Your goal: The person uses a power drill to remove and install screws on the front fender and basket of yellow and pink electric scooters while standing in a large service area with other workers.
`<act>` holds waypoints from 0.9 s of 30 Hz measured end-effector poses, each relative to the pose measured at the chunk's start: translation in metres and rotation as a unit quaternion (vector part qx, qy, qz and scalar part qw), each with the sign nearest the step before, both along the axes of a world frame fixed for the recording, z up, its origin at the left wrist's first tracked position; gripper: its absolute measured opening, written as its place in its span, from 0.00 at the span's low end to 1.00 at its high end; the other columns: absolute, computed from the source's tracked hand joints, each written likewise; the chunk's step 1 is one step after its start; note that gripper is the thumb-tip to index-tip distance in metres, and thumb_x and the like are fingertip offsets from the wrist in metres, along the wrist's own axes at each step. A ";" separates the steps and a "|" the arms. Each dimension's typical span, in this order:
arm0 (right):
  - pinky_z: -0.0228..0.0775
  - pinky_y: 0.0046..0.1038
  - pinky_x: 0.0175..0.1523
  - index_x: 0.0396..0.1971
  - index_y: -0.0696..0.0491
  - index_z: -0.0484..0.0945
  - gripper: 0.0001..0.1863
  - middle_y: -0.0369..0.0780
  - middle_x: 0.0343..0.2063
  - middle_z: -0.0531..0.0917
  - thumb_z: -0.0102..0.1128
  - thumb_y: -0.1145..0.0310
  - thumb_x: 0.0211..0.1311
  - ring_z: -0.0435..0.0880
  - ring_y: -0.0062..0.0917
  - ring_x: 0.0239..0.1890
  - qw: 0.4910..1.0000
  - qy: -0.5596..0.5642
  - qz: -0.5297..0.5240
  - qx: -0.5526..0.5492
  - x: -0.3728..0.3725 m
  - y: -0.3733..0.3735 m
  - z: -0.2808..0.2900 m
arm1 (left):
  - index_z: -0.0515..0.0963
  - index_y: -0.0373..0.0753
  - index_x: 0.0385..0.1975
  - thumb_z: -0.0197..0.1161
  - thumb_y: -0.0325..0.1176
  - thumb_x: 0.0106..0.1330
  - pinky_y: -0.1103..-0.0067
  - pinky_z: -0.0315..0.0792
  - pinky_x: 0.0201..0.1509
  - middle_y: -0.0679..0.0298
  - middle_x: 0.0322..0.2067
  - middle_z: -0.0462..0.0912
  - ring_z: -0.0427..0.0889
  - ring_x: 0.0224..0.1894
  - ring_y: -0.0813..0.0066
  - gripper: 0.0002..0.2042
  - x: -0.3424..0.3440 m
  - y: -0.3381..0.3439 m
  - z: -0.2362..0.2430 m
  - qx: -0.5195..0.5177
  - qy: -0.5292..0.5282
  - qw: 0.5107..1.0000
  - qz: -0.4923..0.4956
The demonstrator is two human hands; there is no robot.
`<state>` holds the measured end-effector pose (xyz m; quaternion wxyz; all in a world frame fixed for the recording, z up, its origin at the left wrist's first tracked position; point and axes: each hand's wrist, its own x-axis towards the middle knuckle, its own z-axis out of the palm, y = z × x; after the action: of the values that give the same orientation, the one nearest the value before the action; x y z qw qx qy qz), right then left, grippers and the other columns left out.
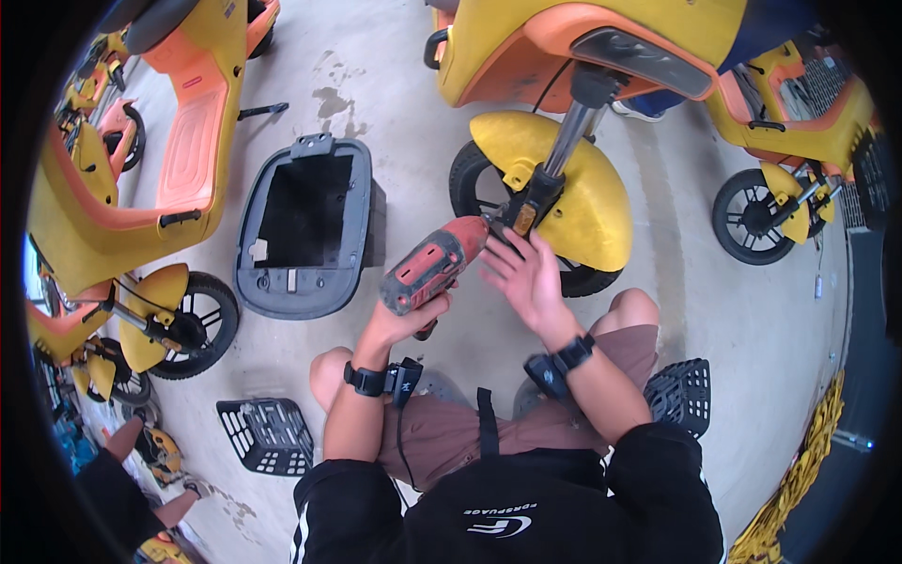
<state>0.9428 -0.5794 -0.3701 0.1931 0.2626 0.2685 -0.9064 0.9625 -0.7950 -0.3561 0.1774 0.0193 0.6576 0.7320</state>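
My left hand (pixel 411 318) grips a red and black cordless drill (pixel 437 265) by its handle. The drill's nose points up and right, close to the lower front fork (pixel 537 199) of a yellow and orange scooter. Just right of that nose is my right hand (pixel 529 280), its fingers stretched and apart, with nothing visible in it. Whether its fingertips touch the drill or the fork I cannot tell. A yellow front fender (pixel 594 211) and a black-tyred wheel (pixel 467 180) sit around the fork. The drill's tip is hard to make out.
An open dark grey storage box (pixel 299 299) stands on the floor at left. Black plastic baskets (pixel 268 435) (pixel 684 395) lie on both sides of my legs. More yellow scooters (pixel 211 122) (pixel 780 202) are parked left and right. Another person's arm (pixel 174 508) shows at lower left.
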 end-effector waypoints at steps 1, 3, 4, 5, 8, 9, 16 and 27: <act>0.65 0.38 0.57 0.59 0.56 0.63 0.28 0.47 0.53 0.73 0.50 0.55 0.65 0.75 0.33 0.52 1.000 -0.008 0.011 -0.006 -0.011 -0.012 0.000 | 0.76 0.37 0.43 0.62 0.20 0.51 0.81 0.75 0.36 0.66 0.33 0.82 0.79 0.32 0.82 0.17 0.007 -0.007 0.001 -0.001 0.012 1.000 0.009; 0.68 0.35 0.54 0.58 0.56 0.63 0.25 0.48 0.52 0.74 0.46 0.56 0.68 0.76 0.31 0.49 0.995 0.031 0.063 -0.070 -0.024 -0.033 0.010 | 0.75 0.35 0.44 0.63 0.21 0.49 0.81 0.75 0.39 0.64 0.32 0.82 0.80 0.33 0.81 0.18 0.020 -0.020 0.010 -0.005 -0.008 0.999 0.033; 0.68 0.33 0.53 0.56 0.57 0.65 0.23 0.47 0.49 0.76 0.45 0.57 0.69 0.77 0.30 0.48 0.994 0.066 0.067 -0.049 -0.026 -0.037 0.007 | 0.75 0.34 0.44 0.63 0.21 0.48 0.81 0.75 0.39 0.63 0.31 0.82 0.80 0.33 0.81 0.19 0.022 -0.021 0.018 -0.030 -0.005 0.999 0.010; 0.68 0.31 0.53 0.54 0.57 0.67 0.21 0.46 0.47 0.77 0.44 0.58 0.70 0.77 0.29 0.46 0.992 0.104 0.071 -0.031 -0.027 -0.041 0.003 | 0.75 0.33 0.44 0.64 0.21 0.48 0.82 0.75 0.39 0.62 0.31 0.82 0.79 0.33 0.82 0.20 0.024 -0.023 0.027 -0.056 -0.002 0.998 -0.015; 0.70 0.26 0.48 0.49 0.57 0.70 0.15 0.42 0.36 0.80 0.46 0.65 0.70 0.78 0.23 0.41 0.991 0.099 0.055 0.065 -0.022 -0.044 -0.030 | 0.76 0.32 0.41 0.64 0.22 0.46 0.82 0.73 0.39 0.62 0.31 0.82 0.76 0.32 0.83 0.19 0.041 -0.024 0.032 -0.118 -0.042 0.992 0.019; 0.70 0.25 0.48 0.50 0.58 0.70 0.14 0.42 0.36 0.79 0.45 0.66 0.70 0.78 0.23 0.40 0.995 0.051 0.043 0.070 -0.022 -0.048 -0.045 | 0.76 0.32 0.41 0.63 0.22 0.46 0.82 0.73 0.40 0.63 0.31 0.81 0.75 0.31 0.83 0.18 0.046 -0.026 0.028 -0.119 0.046 0.991 0.048; 0.72 0.30 0.43 0.43 0.55 0.75 0.12 0.43 0.35 0.81 0.45 0.70 0.64 0.80 0.29 0.37 0.726 0.134 0.511 0.440 0.052 -0.134 -0.179 | 0.74 0.35 0.50 0.65 0.24 0.47 0.77 0.70 0.54 0.56 0.45 0.80 0.80 0.47 0.67 0.25 0.079 -0.025 0.077 -0.063 0.000 0.993 0.101; 0.71 0.43 0.53 0.39 0.56 0.80 0.16 0.51 0.45 0.79 0.42 0.67 0.63 0.80 0.41 0.47 0.220 0.343 0.751 0.519 0.139 -0.153 -0.239 | 0.70 0.40 0.53 0.67 0.31 0.47 0.71 0.72 0.46 0.52 0.39 0.81 0.81 0.44 0.56 0.28 0.076 0.017 0.063 0.008 0.043 0.981 0.186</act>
<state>1.0818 -0.7325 -0.6090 0.4950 -0.3548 0.7931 -0.0056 1.0389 -0.7783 -0.2933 0.0092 -0.0706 0.6507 0.7559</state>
